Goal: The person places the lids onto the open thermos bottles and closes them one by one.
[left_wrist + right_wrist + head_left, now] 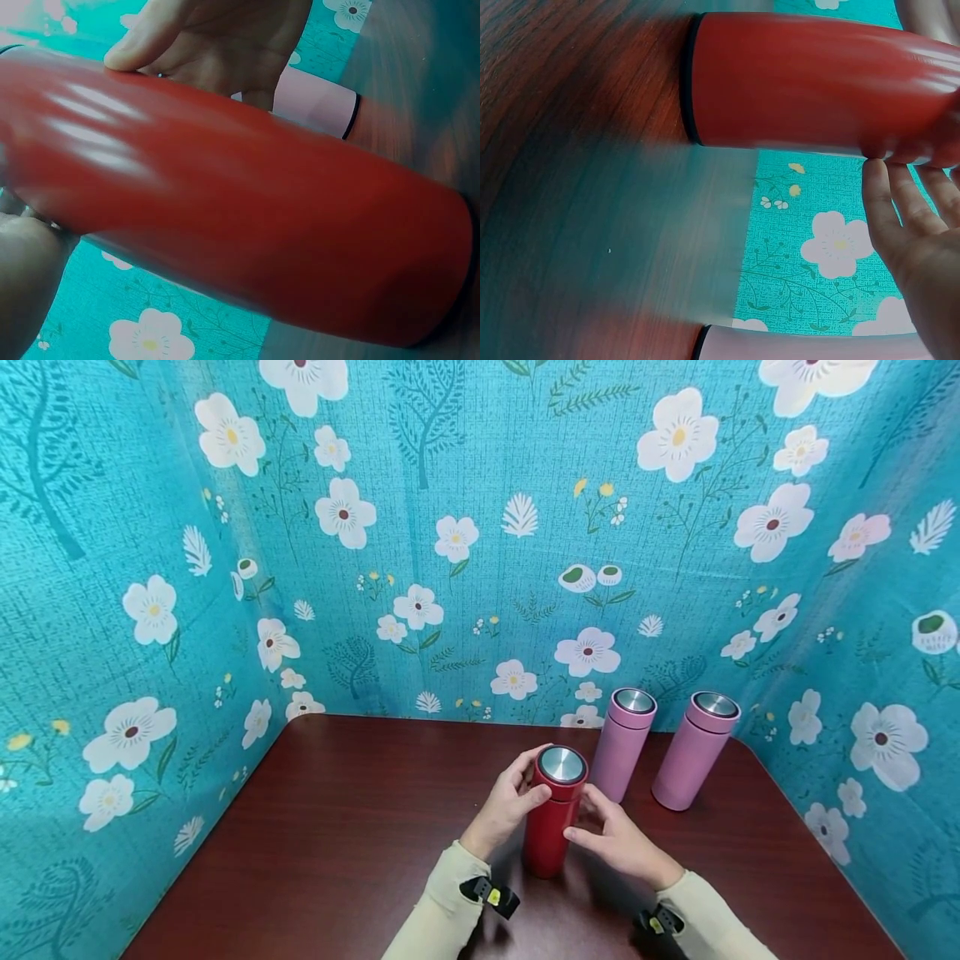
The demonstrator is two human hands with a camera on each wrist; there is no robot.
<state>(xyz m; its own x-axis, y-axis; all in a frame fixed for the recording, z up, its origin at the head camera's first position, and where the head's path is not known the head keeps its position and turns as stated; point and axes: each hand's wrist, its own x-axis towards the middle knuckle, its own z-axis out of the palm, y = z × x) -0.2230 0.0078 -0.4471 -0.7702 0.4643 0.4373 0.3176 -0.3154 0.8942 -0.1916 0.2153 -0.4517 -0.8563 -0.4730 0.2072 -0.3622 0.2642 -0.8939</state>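
A red thermos bottle (546,837) with a silver-topped lid (561,764) is upright near the front middle of the table; whether its base fully touches the wood I cannot tell. My left hand (504,806) grips its upper part from the left, thumb in front just below the lid. From the right, my right hand (618,839) touches the bottle's side with thumb and fingertips. In the right wrist view those fingers (881,187) are fairly straight against the red wall. The left wrist view shows the red body (247,202) filling most of the picture.
Two pink thermos bottles stand upright behind my right hand: a nearer one (624,747) and another (690,760) farther right. Dark reddish wood forms the table (360,810). Blue flowered cloth (450,635) walls in its back and sides.
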